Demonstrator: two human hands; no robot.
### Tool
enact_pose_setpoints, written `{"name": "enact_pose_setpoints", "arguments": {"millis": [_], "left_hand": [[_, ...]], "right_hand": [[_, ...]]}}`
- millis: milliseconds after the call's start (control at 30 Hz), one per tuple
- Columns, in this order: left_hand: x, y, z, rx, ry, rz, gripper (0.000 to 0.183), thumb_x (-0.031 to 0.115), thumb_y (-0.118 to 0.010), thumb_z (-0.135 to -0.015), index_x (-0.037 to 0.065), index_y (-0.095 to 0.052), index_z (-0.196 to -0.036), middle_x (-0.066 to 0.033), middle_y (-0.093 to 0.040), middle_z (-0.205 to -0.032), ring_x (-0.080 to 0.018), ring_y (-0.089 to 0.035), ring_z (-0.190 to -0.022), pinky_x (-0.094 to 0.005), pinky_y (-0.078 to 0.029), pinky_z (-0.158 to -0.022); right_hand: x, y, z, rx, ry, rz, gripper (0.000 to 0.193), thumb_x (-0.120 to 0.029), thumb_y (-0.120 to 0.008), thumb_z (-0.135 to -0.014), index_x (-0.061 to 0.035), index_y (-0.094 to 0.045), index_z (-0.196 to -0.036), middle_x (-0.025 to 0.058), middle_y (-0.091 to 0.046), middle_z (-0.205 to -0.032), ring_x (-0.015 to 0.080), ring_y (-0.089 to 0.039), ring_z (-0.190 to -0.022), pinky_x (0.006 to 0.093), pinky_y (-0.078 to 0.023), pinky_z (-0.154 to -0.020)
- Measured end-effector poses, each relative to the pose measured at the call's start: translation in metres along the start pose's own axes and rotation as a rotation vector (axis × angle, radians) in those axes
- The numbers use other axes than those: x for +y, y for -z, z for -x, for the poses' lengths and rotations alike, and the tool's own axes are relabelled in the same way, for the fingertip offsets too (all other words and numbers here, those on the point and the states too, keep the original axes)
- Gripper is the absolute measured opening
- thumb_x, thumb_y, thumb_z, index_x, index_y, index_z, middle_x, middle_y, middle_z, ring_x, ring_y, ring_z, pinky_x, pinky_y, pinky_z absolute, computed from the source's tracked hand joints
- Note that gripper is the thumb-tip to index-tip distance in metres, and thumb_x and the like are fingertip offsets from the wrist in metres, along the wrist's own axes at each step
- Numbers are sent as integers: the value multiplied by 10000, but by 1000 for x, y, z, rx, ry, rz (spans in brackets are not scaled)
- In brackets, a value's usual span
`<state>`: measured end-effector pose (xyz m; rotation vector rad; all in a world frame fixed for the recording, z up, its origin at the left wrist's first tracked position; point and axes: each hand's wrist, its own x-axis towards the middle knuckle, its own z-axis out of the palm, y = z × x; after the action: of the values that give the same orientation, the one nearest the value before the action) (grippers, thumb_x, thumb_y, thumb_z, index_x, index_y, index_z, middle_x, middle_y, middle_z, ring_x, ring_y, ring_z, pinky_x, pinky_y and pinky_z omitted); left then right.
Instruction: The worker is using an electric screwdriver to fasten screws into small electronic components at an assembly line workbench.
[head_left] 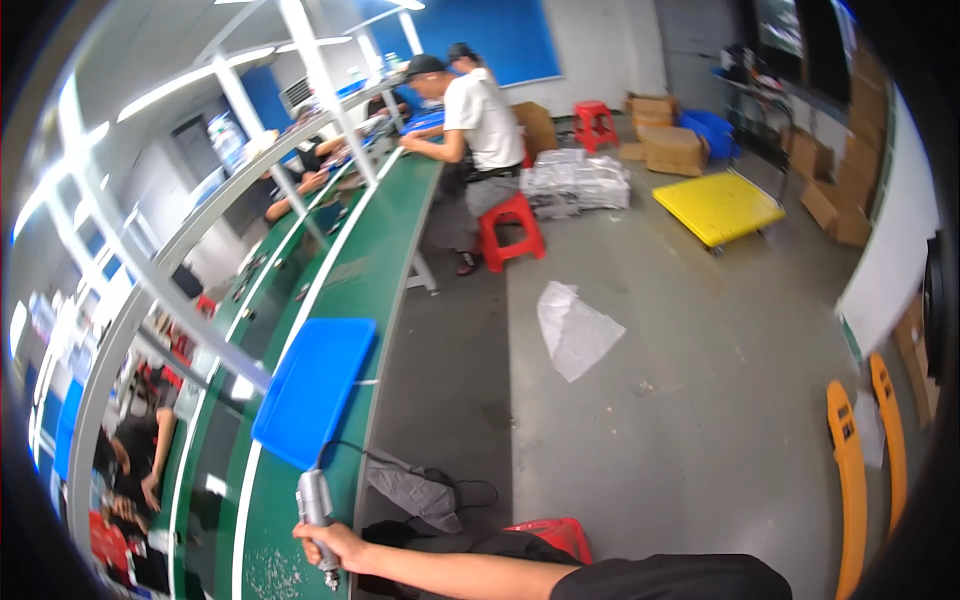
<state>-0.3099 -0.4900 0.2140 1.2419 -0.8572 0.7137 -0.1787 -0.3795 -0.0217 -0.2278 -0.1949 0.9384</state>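
My right hand is closed around a grey corded electric screwdriver, its tip pointing down over the near end of the green workbench. A black cord leaves the tool's top end and loops off the bench's right edge. Just beyond the screwdriver lies a blue plastic tray, with nothing visible in it. Small pale specks are scattered on the green surface left of my hand. My left hand does not show.
A red stool stands near my arm. Farther along the bench sits a person in white on another red stool. On the floor lie a plastic sheet, a yellow platform cart and orange pallet-jack forks. White frame posts rise at left.
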Motion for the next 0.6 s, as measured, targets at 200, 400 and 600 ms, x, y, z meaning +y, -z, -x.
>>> {"name": "enact_pose_setpoints", "arguments": {"millis": [200,400,600], "left_hand": [[-47,89,141,300,711,-21,94,-101,-666,-724,-32,-603,-722,-159,-613,-784,-260,-617,-727,-335,-506,-651],[-73,105,225,656,826,191,58,-66,-659,-744,-20,-639,-775,-112,-664,-799,-184,-634,-712,-306,-510,-656],[-85,90,220,598,584,99,61,38,-646,-766,19,-650,-824,-89,-627,-688,-166,-586,-642,-311,-473,-583]], "right_hand": [[16,-6,-20,-50,-209,-66,95,-128,-576,-883,-52,-522,-900,26,-426,-547,137,-441,-503,292,-389,-525],[-2,-14,-13,105,-171,-104,112,-187,-527,-869,-75,-518,-862,-12,-366,-566,97,-366,-518,298,-353,-545],[17,-61,-15,264,-125,244,149,-54,-489,-884,-38,-456,-739,-10,-316,-509,111,-316,-474,261,-323,-533]]}}
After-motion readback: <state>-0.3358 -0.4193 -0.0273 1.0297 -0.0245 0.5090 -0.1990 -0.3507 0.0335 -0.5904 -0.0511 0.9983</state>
